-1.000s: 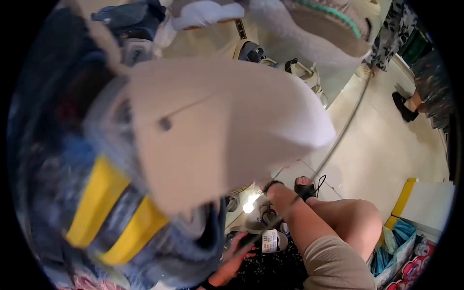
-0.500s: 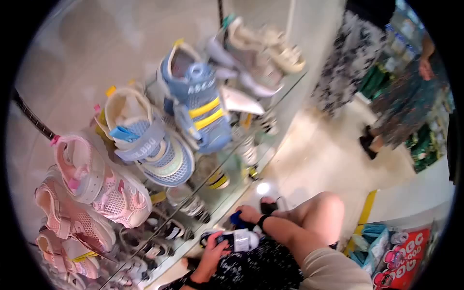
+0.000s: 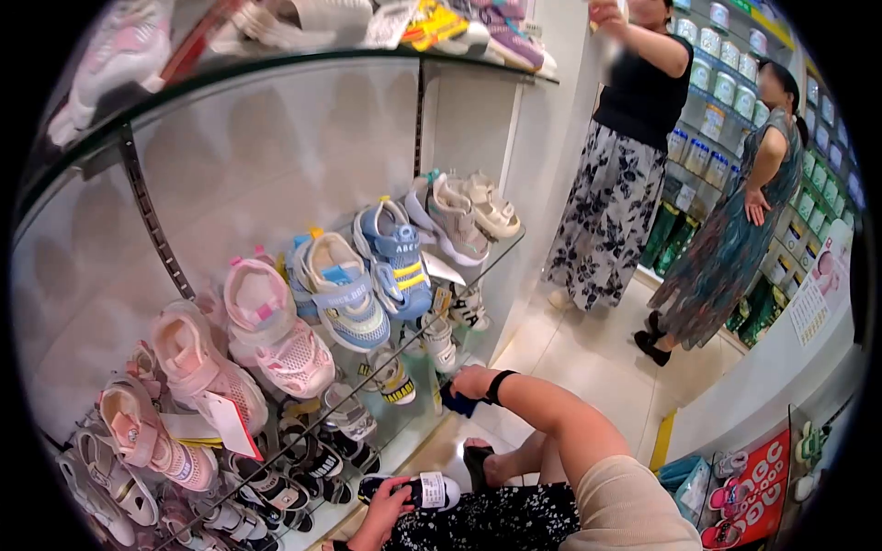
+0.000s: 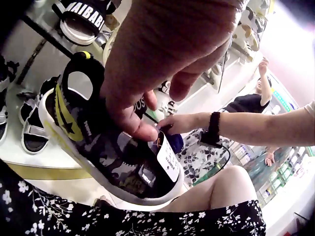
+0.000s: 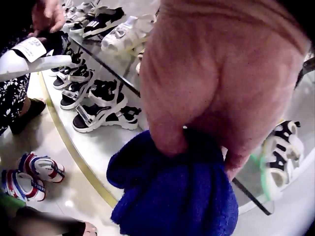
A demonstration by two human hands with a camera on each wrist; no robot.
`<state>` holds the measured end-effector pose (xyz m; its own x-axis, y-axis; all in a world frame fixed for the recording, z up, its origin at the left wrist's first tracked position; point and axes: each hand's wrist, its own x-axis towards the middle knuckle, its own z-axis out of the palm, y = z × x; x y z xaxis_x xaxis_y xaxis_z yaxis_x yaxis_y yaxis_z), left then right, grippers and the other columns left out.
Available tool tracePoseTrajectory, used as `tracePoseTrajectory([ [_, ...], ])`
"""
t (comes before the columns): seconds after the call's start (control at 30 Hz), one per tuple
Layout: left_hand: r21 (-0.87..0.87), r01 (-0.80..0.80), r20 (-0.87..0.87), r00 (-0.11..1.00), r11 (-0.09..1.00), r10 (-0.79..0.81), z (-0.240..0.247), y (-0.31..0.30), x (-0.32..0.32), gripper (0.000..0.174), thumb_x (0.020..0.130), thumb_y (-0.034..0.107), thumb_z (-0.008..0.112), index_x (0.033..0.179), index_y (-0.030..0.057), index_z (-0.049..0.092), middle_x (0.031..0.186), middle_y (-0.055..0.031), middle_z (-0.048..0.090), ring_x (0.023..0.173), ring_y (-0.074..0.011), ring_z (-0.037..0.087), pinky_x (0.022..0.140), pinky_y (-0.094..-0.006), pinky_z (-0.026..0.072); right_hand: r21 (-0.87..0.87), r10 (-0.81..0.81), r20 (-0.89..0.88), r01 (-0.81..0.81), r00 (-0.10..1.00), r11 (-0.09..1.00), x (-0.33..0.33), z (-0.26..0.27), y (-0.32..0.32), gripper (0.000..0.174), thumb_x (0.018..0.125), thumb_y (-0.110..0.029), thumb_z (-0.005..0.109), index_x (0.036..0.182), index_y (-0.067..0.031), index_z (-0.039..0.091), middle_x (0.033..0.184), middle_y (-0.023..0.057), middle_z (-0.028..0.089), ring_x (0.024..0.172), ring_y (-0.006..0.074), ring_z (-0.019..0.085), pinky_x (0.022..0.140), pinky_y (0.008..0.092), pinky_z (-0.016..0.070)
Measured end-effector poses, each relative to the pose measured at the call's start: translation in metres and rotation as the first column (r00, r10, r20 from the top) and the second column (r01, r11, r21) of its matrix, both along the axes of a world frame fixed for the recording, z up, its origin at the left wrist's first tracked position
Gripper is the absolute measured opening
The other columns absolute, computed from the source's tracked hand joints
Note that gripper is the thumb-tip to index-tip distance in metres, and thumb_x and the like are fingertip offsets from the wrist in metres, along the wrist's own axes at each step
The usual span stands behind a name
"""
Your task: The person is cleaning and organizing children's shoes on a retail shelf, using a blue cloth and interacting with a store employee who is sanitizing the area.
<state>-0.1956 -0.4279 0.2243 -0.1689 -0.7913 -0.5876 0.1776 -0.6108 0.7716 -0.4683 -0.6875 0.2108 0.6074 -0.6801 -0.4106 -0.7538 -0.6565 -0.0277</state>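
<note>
left hand (image 3: 384, 508) grips black camo sandal (image 4: 115, 152), fingers covering its strap; right hand (image 3: 471, 380) clamps blue cloth (image 5: 172, 191), fingertips buried.

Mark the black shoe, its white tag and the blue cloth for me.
black shoe (image 4: 110, 158): left wrist view, on the camouflage side of the upper.
white tag (image 4: 169, 160): left wrist view, middle of the label.
blue cloth (image 5: 172, 196): right wrist view, middle of the bunched fabric.
</note>
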Motion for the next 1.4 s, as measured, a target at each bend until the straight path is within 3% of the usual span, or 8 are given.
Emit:
tracePoseTrajectory([
  [0.3,-0.122,0.009,-0.004,1.0,0.992,-0.01,0.029,0.0,-0.006,0.032,0.087,0.016,0.051,0.115,0.001,0.049,0.091,-0.0109,0.059,0.076,-0.0173,0.059,0.064,-0.0274,0.0507,0.054,-0.303,0.035,0.301,0.952,0.952,-0.056,0.117,0.004,0.037,0.079,-0.01,0.045,0.114,-0.0188,0.056,0.106,0.0118,0.06,0.097,0.0319,0.057,0.082,0.0391,0.0462],
  [0.47,-0.154,0.018,-0.036,0.999,0.988,-0.023,0.026,-0.011,-0.011,0.033,0.086,0.016,0.051,0.115,-0.0005,0.049,0.088,-0.0086,0.06,0.076,-0.0149,0.059,0.064,-0.0262,0.0502,0.087,-0.32,0.231,0.307,0.919,0.948,-0.112,0.066,-0.008,0.039,0.074,-0.006,0.046,0.108,-0.0172,0.06,0.098,0.014,0.063,0.091,0.0306,0.06,0.078,0.0374,0.0469],
  [0.9,-0.047,-0.117,-0.003,0.993,0.992,0.117,0.029,-0.027,-0.009,0.027,0.085,0.015,0.054,0.109,0.0036,0.054,0.098,-0.0047,0.057,0.085,-0.0124,0.054,0.07,-0.0256,0.048,0.384,-0.66,0.645,0.583,0.385,0.716,-0.126,-0.086,0.083,0.04,0.065,0.002,0.045,0.1,-0.0057,0.062,0.093,0.0152,0.065,0.087,0.0254,0.061,0.081,0.0335,0.047],
  [1.0,-0.03,-0.11,0.018,0.994,0.994,0.11,0.029,-0.033,-0.004,0.022,0.088,0.012,0.049,0.109,0.0049,0.053,0.096,-0.0052,0.056,0.085,-0.013,0.054,0.074,-0.0273,0.0487,0.599,-0.817,0.534,0.584,0.219,0.548,-0.109,-0.105,0.079,0.038,0.066,0.004,0.044,0.1,-0.0035,0.06,0.092,0.013,0.063,0.089,0.0234,0.059,0.083,0.032,0.0456],
  [1.17,0.051,-0.097,0.054,0.994,0.994,0.094,0.035,-0.043,-0.011,0.021,0.09,0.015,0.05,0.108,0.0064,0.055,0.098,-0.0043,0.058,0.09,-0.0135,0.055,0.073,-0.0261,0.0481,0.535,-0.806,0.475,0.611,0.354,0.584,-0.063,-0.114,0.049,0.065,0.068,-0.009,0.052,0.131,-0.0134,0.037,0.095,0.0244,0.061,0.093,0.0341,0.058,0.082,0.0355,0.0454],
  [1.27,0.094,-0.089,0.082,0.993,0.992,0.082,0.029,-0.044,-0.015,0.02,0.09,0.013,0.05,0.107,0.0056,0.056,0.098,-0.0038,0.058,0.087,-0.0132,0.056,0.073,-0.0257,0.0482,0.632,-0.884,0.349,0.618,0.312,0.468,-0.037,-0.143,0.016,0.081,0.064,-0.012,0.056,0.137,-0.0002,0.023,0.106,0.0255,0.056,0.091,0.0333,0.058,0.078,0.0345,0.0458],
  [1.33,0.115,-0.078,0.079,0.994,0.99,0.07,0.027,-0.049,-0.018,0.019,0.09,0.011,0.05,0.107,0.0045,0.056,0.097,-0.0039,0.058,0.086,-0.0138,0.056,0.075,-0.0267,0.0486,0.835,-0.972,0.231,0.506,0.033,0.215,-0.026,-0.166,-0.004,0.085,0.06,-0.009,0.057,0.136,0.0053,0.022,0.11,0.0225,0.054,0.086,0.0292,0.058,0.075,0.0328,0.0466],
  [1.4,0.103,-0.047,0.098,0.995,0.994,0.037,0.025,-0.054,-0.022,0.019,0.09,0.011,0.05,0.107,0.0043,0.056,0.097,-0.0044,0.057,0.088,-0.0137,0.056,0.077,-0.0276,0.0486,0.957,-0.996,0.085,0.283,-0.04,0.07,-0.024,-0.21,-0.024,0.055,0.06,-0.005,0.055,0.113,0.0059,0.049,0.086,0.016,0.06,0.069,0.0236,0.058,0.061,0.0343,0.048],
])
